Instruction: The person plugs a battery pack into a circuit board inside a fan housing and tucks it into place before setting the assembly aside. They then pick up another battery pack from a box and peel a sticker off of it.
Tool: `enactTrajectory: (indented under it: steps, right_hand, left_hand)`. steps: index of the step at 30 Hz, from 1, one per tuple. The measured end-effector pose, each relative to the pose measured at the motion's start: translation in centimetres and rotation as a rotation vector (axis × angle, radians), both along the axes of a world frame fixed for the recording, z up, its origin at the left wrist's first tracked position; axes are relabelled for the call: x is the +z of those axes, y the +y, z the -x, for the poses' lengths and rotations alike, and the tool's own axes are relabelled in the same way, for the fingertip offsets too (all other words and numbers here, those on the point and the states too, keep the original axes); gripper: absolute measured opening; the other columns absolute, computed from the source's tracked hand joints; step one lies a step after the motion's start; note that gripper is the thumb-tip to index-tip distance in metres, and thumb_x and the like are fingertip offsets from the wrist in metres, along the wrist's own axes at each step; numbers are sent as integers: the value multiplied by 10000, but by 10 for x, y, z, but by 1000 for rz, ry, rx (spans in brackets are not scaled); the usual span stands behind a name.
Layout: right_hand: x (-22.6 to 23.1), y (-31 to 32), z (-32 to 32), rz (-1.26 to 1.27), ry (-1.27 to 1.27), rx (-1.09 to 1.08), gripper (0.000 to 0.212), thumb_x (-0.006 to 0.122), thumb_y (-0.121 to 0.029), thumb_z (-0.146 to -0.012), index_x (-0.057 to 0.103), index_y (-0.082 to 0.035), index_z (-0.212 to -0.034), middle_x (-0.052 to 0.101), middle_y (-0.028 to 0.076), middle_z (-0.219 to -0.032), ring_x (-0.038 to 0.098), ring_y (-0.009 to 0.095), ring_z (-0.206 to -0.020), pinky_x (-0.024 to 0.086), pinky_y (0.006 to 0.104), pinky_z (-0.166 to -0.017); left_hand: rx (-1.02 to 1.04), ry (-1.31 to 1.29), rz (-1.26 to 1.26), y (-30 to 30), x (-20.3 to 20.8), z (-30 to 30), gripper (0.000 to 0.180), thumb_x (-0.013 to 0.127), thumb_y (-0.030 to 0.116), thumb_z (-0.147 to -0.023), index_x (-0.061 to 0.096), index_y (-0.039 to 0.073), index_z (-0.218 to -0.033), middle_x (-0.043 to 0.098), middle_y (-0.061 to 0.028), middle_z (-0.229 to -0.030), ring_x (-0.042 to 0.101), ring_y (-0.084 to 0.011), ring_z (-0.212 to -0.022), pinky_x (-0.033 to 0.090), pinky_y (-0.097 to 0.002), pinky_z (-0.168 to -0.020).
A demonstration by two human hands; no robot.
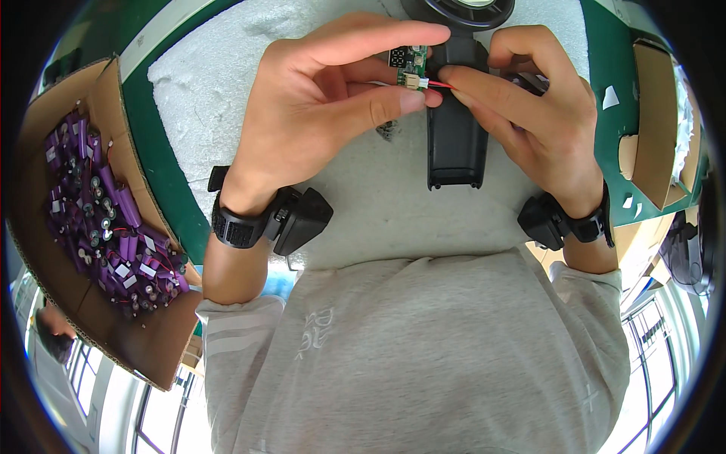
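Note:
My left hand (pixel 314 91) grips a small green circuit board (pixel 415 60) between thumb and fingers, with the index finger stretched above it. A white plug (pixel 423 83) sits at the board's lower edge, and a red wire (pixel 441 85) runs from it to the right. My right hand (pixel 541 110) is closed in a pinch on that wire, close to the plug. Whether the plug is fully seated I cannot tell. Beneath both hands lies a black plastic handle housing (pixel 457 147), joined to a round black head (pixel 476 13) cut off at the top. A dark shiny thing partly shows behind my right fingers.
White foam sheeting (pixel 204 91) covers part of the green table (pixel 151 106). On the left, a cardboard box (pixel 144 344) holds many purple battery cells (pixel 128 208) with wires. Another cardboard box (pixel 652 125) with white contents stands at right, near white paper scraps (pixel 609 97).

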State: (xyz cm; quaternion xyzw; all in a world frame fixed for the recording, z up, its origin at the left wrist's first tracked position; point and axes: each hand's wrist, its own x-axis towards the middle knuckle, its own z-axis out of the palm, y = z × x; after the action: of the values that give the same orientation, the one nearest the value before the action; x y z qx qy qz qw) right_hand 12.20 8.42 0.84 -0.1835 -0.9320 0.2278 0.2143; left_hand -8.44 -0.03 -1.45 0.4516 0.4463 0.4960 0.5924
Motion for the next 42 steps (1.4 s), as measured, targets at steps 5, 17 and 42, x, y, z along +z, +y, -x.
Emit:
enactTrajectory:
  steps: [5, 17, 42]
  right_hand:
    - [2, 1, 1, -9, 15, 11, 291, 747, 32, -660, 713, -21, -943, 500, 81, -908, 558, 177, -693, 472, 270, -582]
    - [0, 1, 2, 92, 105, 17, 280, 735, 47, -692, 652, -7, -953, 534, 97, -902, 561, 179, -695, 486, 272, -597]
    - [-1, -12, 10, 81, 101, -175, 373, 748, 42, -680, 620, -1, -1027, 610, 91, -898, 623, 154, -722, 523, 234, -614]
  left_hand:
    - [-11, 13, 43, -3, 1, 0, 446, 597, -163, -811, 525, -63, -1240, 632, -165, -1088, 672, -258, -934, 564, -334, -852]
    - [-59, 286, -295, 1, -4, -4, 446, 599, -180, -778, 552, -61, -1206, 635, -116, -1101, 636, -157, -954, 540, -255, -774]
    - [246, 651, -451, -2, -1, -23, 368, 669, -132, -712, 684, 13, -1050, 666, -70, -909, 640, -113, -746, 542, -226, -665]
